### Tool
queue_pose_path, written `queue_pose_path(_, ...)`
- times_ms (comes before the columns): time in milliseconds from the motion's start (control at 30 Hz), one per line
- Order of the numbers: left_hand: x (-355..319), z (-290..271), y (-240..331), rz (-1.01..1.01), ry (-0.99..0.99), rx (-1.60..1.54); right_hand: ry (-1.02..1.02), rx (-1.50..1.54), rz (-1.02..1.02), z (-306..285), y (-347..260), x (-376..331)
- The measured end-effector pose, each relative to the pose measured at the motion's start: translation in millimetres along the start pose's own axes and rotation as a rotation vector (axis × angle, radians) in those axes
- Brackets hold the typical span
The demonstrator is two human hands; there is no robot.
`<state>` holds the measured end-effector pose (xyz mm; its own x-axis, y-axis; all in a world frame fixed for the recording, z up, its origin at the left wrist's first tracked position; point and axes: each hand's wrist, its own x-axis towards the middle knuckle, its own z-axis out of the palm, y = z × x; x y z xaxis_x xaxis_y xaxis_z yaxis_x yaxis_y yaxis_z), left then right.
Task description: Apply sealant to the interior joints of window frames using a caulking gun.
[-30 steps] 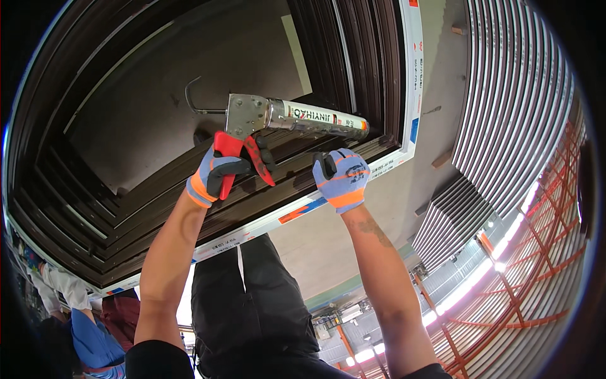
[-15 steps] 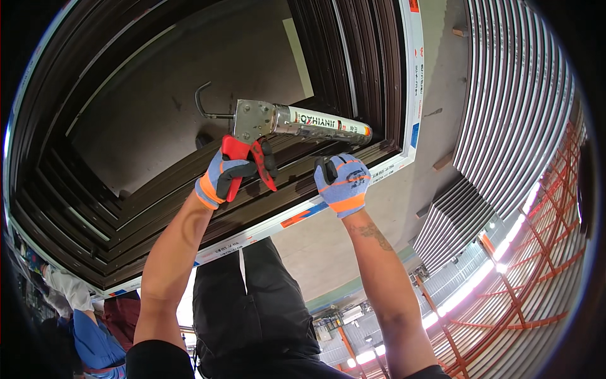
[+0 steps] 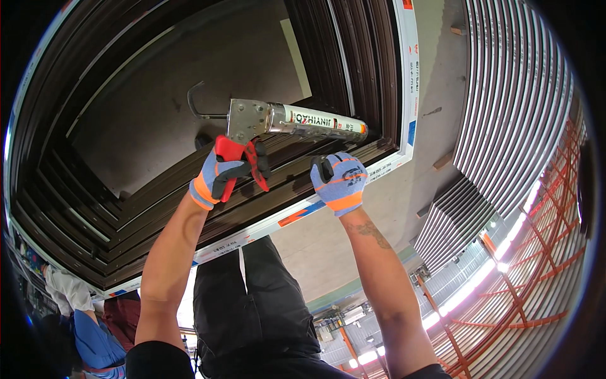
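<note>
**Sealant gun at the frame corner**

My left hand (image 3: 218, 177) clamped the red trigger of the metal caulking gun (image 3: 293, 120), nozzle at the dark brown window frame (image 3: 353, 76); my right hand (image 3: 339, 180) rested loosely closed beside it, holding nothing. An uneven squeeze could have smeared the bead.

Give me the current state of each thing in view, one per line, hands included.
Metal caulking gun with red handle: held level, nozzle end at the frame.
Silver sealant tube: loaded in the gun.
Hooked plunger rod: sticking out behind the gun.
Dark brown window frame: white outer edge showing.
Left hand in blue-orange glove: closed on the red handle.
Right hand in blue-orange glove: beneath the tube, contact unclear.
</note>
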<state>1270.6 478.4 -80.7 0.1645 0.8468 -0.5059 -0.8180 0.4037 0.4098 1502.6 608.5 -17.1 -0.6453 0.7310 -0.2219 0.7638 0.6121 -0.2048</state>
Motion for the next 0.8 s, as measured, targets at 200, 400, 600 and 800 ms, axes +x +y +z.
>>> queue_pose_path(200, -2.0, 1.2, 4.6, -0.003, 0.033, 0.012, -0.048, -0.013, 0.029, -0.7, 0.7, -1.1)
queue_pose_path(400, 2.2, 0.7, -0.8, 0.023, 0.032, 0.038, -0.123, -0.026, 0.063, -1.2, 1.5, -1.2)
queue_pose_path(600, -0.2, 6.6, -0.7, 0.02, 0.064, 0.009, -0.133, -0.022, 0.068, -1.3, 1.0, -1.2)
queue_pose_path(800, -5.3, 7.6, -1.4, 0.016, 0.087, -0.024, -0.055, -0.03, 0.034, 0.1, 2.4, -2.7)
